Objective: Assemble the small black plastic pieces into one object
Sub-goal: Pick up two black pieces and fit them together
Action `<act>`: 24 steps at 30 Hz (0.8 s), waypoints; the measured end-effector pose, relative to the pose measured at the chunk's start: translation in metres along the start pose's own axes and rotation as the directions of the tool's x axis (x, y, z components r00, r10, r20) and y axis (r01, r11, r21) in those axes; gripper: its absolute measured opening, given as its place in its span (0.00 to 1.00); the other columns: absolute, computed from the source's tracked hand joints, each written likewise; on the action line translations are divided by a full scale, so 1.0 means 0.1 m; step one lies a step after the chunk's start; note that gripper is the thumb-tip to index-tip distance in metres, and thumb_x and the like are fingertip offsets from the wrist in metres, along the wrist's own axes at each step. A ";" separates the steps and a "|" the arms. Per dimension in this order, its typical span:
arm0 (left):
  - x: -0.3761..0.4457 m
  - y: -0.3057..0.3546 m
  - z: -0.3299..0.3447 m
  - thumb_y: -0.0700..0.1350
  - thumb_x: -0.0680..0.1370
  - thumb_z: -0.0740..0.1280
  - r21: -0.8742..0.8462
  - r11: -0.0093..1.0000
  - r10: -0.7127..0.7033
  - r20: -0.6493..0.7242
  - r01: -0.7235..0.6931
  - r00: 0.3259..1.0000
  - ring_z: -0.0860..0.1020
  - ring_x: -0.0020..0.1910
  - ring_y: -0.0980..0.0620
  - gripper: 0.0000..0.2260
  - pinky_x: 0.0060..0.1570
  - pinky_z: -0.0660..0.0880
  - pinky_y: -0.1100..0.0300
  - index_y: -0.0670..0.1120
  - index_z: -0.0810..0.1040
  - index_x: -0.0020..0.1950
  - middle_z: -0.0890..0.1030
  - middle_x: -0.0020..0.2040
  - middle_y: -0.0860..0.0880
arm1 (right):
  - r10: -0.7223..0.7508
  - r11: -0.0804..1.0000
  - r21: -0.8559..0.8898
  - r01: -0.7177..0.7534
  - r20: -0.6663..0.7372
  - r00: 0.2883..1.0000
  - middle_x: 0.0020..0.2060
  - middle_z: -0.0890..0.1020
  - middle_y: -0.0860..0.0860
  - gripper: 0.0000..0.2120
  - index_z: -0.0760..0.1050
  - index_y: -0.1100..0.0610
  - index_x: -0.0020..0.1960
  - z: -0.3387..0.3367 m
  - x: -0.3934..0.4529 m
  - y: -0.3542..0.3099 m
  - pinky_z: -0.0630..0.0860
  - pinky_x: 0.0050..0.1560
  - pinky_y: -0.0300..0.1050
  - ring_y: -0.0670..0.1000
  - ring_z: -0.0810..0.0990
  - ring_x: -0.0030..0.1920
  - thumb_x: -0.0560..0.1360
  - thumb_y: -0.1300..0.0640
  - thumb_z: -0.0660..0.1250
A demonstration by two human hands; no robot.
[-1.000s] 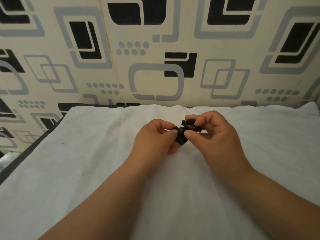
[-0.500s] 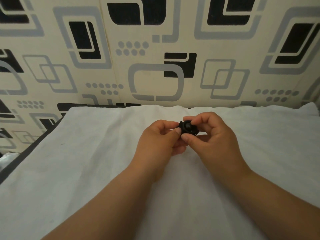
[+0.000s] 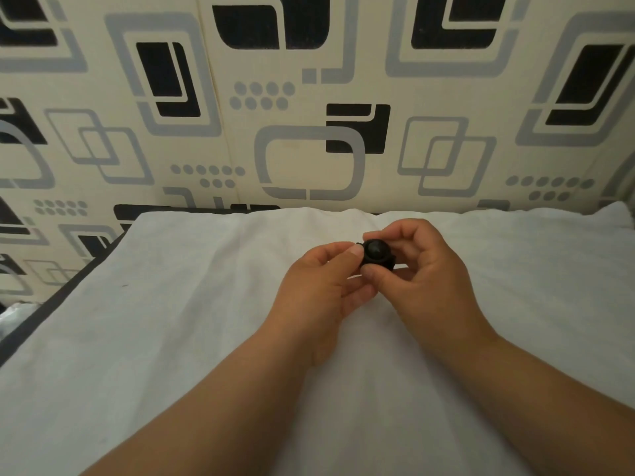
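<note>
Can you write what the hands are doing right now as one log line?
left hand: pinching black piece | right hand: pinching it too | piece: held above white cloth

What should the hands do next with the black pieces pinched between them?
Probably squeeze the two together a little more to seat them. The black plastic pieces sit as one compact lump, round face up, pinched between the left hand and the right hand above the white cloth. Whether they have locked cannot be seen.

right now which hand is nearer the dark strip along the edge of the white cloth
Left. The left hand sits on the side toward the dark strip; the right hand is farther across the white cloth.
</note>
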State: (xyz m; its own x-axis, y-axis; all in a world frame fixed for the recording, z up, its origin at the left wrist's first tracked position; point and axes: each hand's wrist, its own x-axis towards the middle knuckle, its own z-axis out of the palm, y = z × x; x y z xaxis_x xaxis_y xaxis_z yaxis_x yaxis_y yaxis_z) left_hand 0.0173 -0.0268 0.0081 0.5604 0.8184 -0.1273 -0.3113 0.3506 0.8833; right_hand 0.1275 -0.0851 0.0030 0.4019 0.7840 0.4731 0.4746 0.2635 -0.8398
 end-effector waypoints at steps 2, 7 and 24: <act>0.00 0.00 0.00 0.39 0.76 0.62 -0.057 0.998 -0.014 0.068 0.017 0.998 0.84 0.43 0.47 0.08 0.41 0.79 0.61 0.38 0.77 0.50 0.85 0.44 0.42 | 0.007 1.000 -0.011 -0.007 0.008 1.000 0.45 0.83 0.41 0.15 0.71 0.45 0.45 0.00 0.00 0.00 0.78 0.43 0.37 0.41 0.80 0.48 0.66 0.60 0.71; 0.00 0.00 0.00 0.38 0.76 0.61 -0.088 0.996 -0.005 0.112 0.015 0.994 0.84 0.42 0.46 0.09 0.41 0.79 0.60 0.36 0.77 0.51 0.85 0.42 0.42 | 0.027 0.999 -0.031 -0.026 0.017 0.999 0.46 0.82 0.41 0.15 0.71 0.44 0.46 0.01 -0.01 -0.01 0.79 0.46 0.45 0.41 0.79 0.50 0.66 0.59 0.71; 0.06 -0.01 -0.05 0.41 0.75 0.60 -0.055 0.998 0.032 0.088 -0.027 0.996 0.83 0.46 0.47 0.11 0.45 0.79 0.59 0.39 0.79 0.53 0.84 0.47 0.42 | 0.015 0.997 -0.070 -0.018 -0.038 0.999 0.40 0.78 0.40 0.19 0.68 0.42 0.47 -0.02 0.00 0.00 0.74 0.39 0.29 0.38 0.77 0.41 0.66 0.61 0.70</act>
State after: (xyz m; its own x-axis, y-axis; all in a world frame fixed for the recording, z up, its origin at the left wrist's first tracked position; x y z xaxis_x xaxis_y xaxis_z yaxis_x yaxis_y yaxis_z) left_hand 0.0169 -0.0203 0.0038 0.6154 0.7860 -0.0589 -0.3679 0.3525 0.8605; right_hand 0.1294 -0.0858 0.0033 0.4387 0.7657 0.4703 0.5209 0.2098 -0.8274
